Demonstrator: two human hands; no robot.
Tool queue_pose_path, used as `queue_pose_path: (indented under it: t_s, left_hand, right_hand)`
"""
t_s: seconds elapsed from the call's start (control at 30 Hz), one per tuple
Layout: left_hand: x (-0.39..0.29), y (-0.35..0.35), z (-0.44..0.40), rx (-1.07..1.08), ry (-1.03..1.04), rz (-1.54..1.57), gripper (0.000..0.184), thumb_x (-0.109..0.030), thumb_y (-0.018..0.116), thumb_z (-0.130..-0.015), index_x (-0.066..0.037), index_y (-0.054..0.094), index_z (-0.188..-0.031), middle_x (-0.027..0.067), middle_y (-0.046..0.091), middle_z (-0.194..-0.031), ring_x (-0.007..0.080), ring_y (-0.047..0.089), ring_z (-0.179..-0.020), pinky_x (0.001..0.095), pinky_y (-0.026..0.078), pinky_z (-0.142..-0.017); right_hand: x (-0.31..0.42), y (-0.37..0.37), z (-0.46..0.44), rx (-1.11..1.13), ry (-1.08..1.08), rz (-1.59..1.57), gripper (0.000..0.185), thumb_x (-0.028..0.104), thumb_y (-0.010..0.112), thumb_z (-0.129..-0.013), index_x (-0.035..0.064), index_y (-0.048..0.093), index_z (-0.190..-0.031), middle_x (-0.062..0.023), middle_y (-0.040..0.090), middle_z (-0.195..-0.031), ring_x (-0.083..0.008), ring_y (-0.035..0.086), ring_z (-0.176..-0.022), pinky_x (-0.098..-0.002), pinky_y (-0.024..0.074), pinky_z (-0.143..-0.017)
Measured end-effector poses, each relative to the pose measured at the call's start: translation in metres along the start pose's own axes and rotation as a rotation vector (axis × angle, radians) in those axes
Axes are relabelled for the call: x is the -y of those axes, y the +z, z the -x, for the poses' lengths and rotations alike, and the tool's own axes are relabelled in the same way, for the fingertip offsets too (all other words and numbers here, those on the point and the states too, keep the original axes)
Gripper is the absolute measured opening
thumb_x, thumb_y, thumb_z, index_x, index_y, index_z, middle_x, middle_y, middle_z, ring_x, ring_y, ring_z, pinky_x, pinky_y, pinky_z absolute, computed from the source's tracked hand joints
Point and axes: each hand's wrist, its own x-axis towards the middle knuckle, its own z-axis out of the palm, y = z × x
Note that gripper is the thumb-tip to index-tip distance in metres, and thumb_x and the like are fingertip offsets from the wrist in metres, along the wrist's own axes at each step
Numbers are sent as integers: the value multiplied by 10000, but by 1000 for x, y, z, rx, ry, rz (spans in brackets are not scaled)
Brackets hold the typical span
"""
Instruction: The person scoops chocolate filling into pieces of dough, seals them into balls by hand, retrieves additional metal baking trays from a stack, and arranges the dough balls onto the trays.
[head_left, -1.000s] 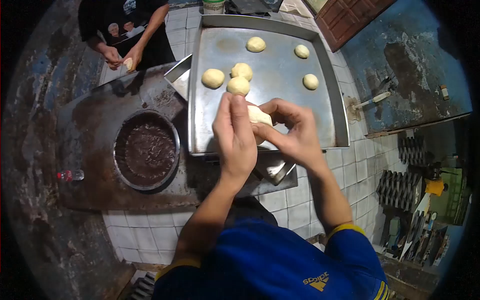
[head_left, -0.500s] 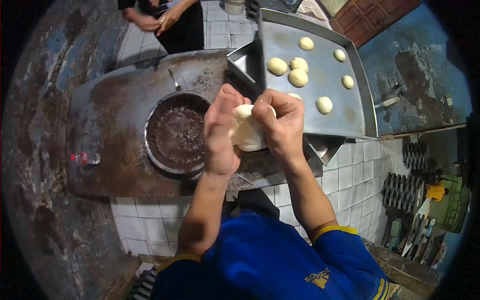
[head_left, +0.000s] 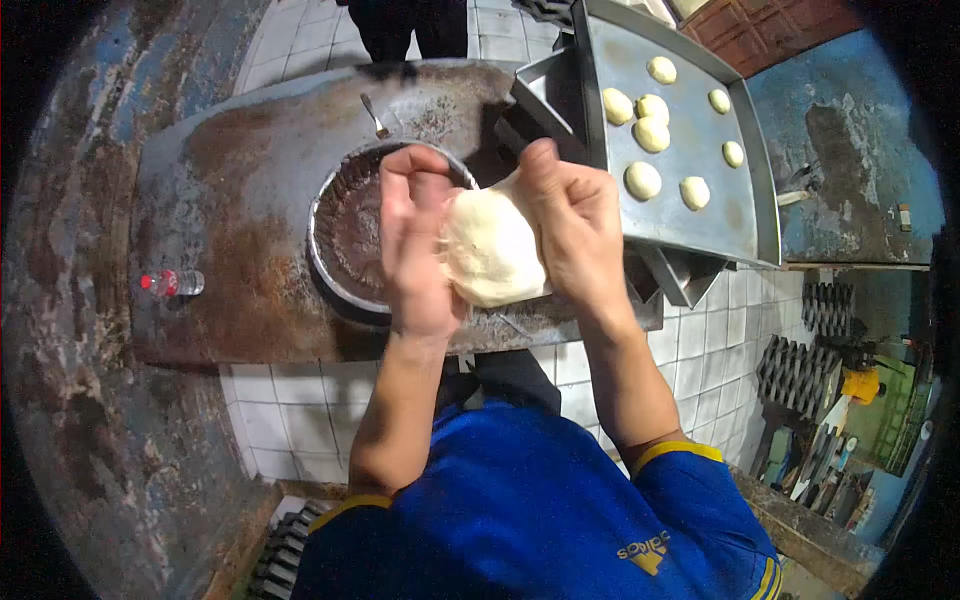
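A pale piece of dough [head_left: 492,248], stretched into a wide flat shape, hangs between my two hands. My right hand [head_left: 580,225] pinches its upper right edge between thumb and fingers. On its other side, my left hand [head_left: 420,245] is blurred, with its fingers curled and touching the dough's left edge. Behind my left hand stands a round metal bowl [head_left: 318,240] of dark brown filling [head_left: 345,235], partly hidden by that hand. To the right, a large metal tray [head_left: 690,225] bears several round dough balls [head_left: 643,180].
The worn metal table [head_left: 230,220] carries a red-capped bottle [head_left: 172,283] at left and a fork-like utensil [head_left: 376,117] behind the bowl. More metal trays [head_left: 548,95] lie under the large one. Across the table, another person's dark-clothed legs [head_left: 410,30] show.
The dough between my hands has been spread wider and flatter. My hands have moved left, now in front of the bowl's side. The view has shifted, so the other person's hands are out of sight.
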Motion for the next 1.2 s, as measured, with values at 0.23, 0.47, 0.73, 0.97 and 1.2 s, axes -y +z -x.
queue_pose_path:
  t_s: [0.23,0.47,0.73,0.97,1.2]
  left_hand:
    - [55,-74,45,216,47,-640,509,-247,840,-812,-34,641,-1229,120,712,-1154,232,670,-1095,358,527,-946]
    - [58,-166,95,-15,-91,-1058,532,-202,884,-784,-19,660,-1230,124,746,-1109,263,729,-1013,394,576,-930]
    - [-36,-286,149,-468,175,-1367,404,-24,792,-840,17,646,-1214,83,739,-978,210,725,-878,362,585,-819]
    - [-71,-262,147,-657,-145,-821,390,-53,808,-871,-1,609,-1202,67,695,-949,138,674,-787,275,537,-637]
    - [-78,-254,143,-674,-164,-855,451,-54,872,-826,4,598,-1179,60,685,-925,131,657,-770,268,525,-612]
  right_hand:
    - [-14,-21,10,232,-124,708,312,273,652,-1042,-3,766,-1133,-157,632,-840,-265,641,-827,-381,510,-760]
    - [-306,-113,63,374,709,1354,710,648,600,-994,-34,710,-1155,-329,701,-1197,-462,723,-1031,-559,579,-873]
    - [-362,-110,132,413,248,1045,196,115,681,-975,43,621,-1148,-226,676,-1095,-454,699,-973,-525,581,-831]
    - [-282,12,15,408,-15,894,364,-16,678,-901,35,605,-1254,-229,629,-1073,-482,635,-1062,-531,537,-887]
    - [-389,69,-34,414,19,1012,521,-42,589,-822,-25,564,-1342,-328,624,-1177,-491,615,-1162,-531,498,-1024]
